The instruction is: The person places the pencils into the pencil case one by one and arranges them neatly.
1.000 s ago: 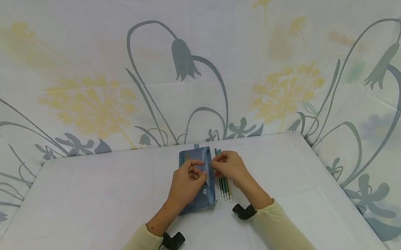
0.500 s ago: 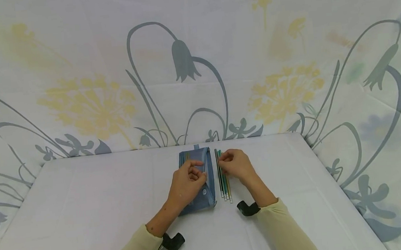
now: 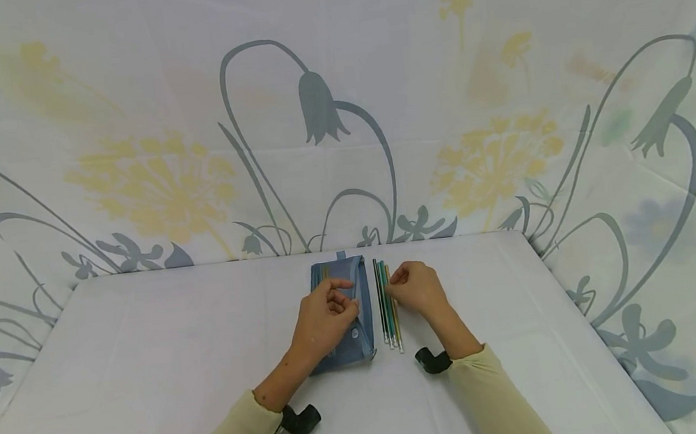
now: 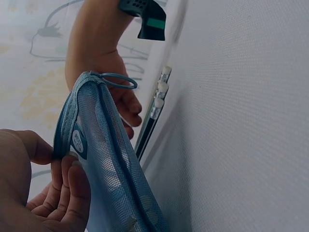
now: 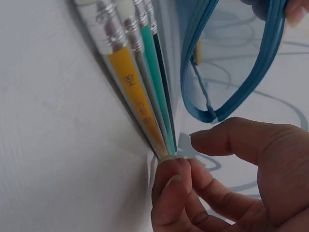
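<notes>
Nearest, two pale yellow sleeves reach in over the white worktop, with a black wrist mount at each cuff. Beyond them, the left hand has its thumb and fingers clamped on the edge of a blue mesh pouch, whose zipped mouth gapes in the right wrist view. The pouch lies lengthwise on the worktop in front of the person, and slim coloured sticks show at its far left corner. Just beside its right side lies a row of pencils, yellow, green and dark, eraser ends toward the person. The right hand is at this row, thumb and fingers apart, its fingertips by the yellow pencil; whether they touch it I cannot tell. Farthest, behind the worktop, hangs a flowered backdrop in grey and yellow.
</notes>
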### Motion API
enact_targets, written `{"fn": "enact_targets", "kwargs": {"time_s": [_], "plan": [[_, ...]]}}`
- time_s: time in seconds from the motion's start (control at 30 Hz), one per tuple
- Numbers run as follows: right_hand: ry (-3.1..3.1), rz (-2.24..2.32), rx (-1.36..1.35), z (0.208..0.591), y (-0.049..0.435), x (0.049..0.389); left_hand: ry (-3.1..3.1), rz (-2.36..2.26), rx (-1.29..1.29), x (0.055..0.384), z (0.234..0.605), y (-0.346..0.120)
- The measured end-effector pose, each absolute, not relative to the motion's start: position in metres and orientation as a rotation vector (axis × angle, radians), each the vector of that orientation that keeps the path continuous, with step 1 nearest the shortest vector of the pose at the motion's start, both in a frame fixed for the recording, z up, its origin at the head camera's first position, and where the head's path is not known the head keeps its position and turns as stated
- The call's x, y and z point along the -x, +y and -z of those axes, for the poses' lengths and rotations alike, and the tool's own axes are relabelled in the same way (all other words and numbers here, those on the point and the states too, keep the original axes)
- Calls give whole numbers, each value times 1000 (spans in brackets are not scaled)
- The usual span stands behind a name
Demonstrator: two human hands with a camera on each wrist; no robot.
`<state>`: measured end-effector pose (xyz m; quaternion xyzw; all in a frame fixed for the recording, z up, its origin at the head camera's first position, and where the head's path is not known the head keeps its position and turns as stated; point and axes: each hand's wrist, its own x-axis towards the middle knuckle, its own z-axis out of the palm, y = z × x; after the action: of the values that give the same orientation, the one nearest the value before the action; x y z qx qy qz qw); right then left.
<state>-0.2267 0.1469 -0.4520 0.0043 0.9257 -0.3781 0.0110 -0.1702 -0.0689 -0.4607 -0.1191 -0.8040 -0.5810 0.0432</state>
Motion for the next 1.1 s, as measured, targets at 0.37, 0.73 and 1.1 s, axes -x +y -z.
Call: {"fn": "enact_targets", "kwargs": {"time_s": [0.37,0.73,1.1], "plan": [[2907,1038,-69,455,149,226,-2464,1786,365,169,461,-69],[2937,933,-91,455,149,225,-2464,1785,359,170,460,-68],[2983,722,-154,456,144,223,-2471,1783,351,169,460,-68]]}}
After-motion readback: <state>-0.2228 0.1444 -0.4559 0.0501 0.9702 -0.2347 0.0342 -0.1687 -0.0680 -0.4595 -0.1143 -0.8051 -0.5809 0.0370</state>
